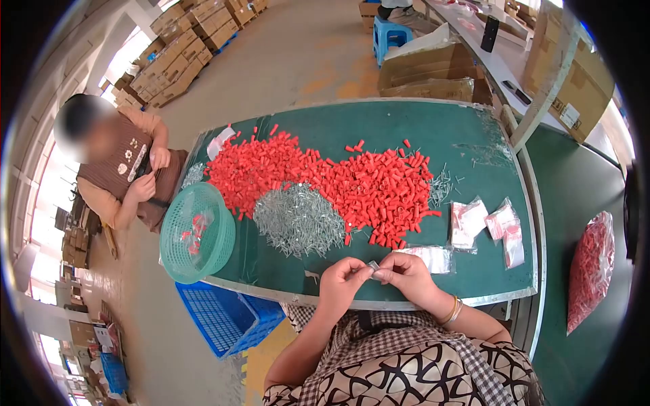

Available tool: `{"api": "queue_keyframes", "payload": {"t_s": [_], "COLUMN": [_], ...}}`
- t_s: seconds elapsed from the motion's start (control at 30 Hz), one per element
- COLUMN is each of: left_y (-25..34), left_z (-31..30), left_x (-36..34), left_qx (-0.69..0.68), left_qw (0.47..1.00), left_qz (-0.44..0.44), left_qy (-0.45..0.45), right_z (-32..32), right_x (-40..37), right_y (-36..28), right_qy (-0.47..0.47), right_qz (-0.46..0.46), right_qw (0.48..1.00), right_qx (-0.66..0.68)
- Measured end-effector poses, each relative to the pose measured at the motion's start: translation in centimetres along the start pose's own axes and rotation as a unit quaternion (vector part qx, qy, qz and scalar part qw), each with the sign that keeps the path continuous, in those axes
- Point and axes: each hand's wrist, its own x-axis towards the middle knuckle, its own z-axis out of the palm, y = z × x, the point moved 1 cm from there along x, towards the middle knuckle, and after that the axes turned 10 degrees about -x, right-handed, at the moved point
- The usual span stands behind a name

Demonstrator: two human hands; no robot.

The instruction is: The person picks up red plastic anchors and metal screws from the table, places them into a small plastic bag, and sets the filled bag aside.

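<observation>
My left hand (343, 285) and my right hand (408, 276) meet at the table's near edge, thumbs and fingertips pinched together. Between them is a small clear plastic bag (373, 265), mostly covered by the fingers. Just beyond my hands lies a heap of silvery screws or nails (298, 220); their exact kind is too small to tell. Short red plastic tubes (386, 189) are piled around its far side and to the right. A stack of flat clear bags (433, 258) lies close to my right hand.
Printed bags (467, 222) lie on the green table (406, 122) at right. A green basket (176, 254) holds a few red-filled bags at the left edge, above a blue crate (210, 318). A co-worker (125, 159) sits at left. A full red sack (591, 271) is at far right.
</observation>
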Motion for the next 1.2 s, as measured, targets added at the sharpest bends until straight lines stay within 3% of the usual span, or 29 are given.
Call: {"api": "queue_keyframes", "payload": {"t_s": [0.1,0.2,0.33,0.47,0.57,0.7,0.8,0.9,1.0,1.2], "left_y": [0.3,-0.5,-0.2,-0.2,-0.2,-0.5,0.8,0.1,-1.2,-0.9], "left_z": [0.5,0.7,1.0,1.0,0.7,0.8,1.6,1.4,0.7,1.3], "left_x": [0.2,0.5,0.3,0.3,0.3,0.5,0.6,1.0,1.2,0.7], "left_qx": [-0.187,-0.206,-0.141,-0.077,-0.078,-0.076,-0.139,-0.085,-0.074,-0.032], "left_qw": [0.982,0.978,0.989,0.995,0.994,0.993,0.989,0.994,0.996,0.999], "left_qz": [-0.007,0.025,0.043,0.068,0.074,0.09,0.044,-0.012,0.013,0.012], "left_qy": [-0.032,-0.036,-0.028,-0.019,-0.014,-0.024,-0.031,-0.066,-0.043,-0.026], "right_z": [-0.4,-0.2,0.4,-0.5,-0.8,-0.7,-0.6,-0.7,-1.0,-0.9], "right_x": [0.3,0.3,-0.3,0.1,0.1,-0.3,-0.8,-1.0,-0.7,-0.8], "right_y": [0.3,-0.4,-2.7,0.1,-0.5,0.3,0.2,-1.3,-0.6,0.3], "right_qy": [-0.028,-0.02,-0.008,0.027,0.049,0.065,0.084,0.077,0.06,0.046], "right_qz": [0.06,0.103,-0.001,0.055,0.066,0.054,0.013,-0.001,0.027,0.034], "right_qw": [0.99,0.968,0.988,0.998,0.991,0.991,0.995,0.984,0.995,0.998], "right_qx": [0.125,0.228,0.155,0.02,0.107,0.103,-0.048,-0.159,-0.078,-0.041]}}
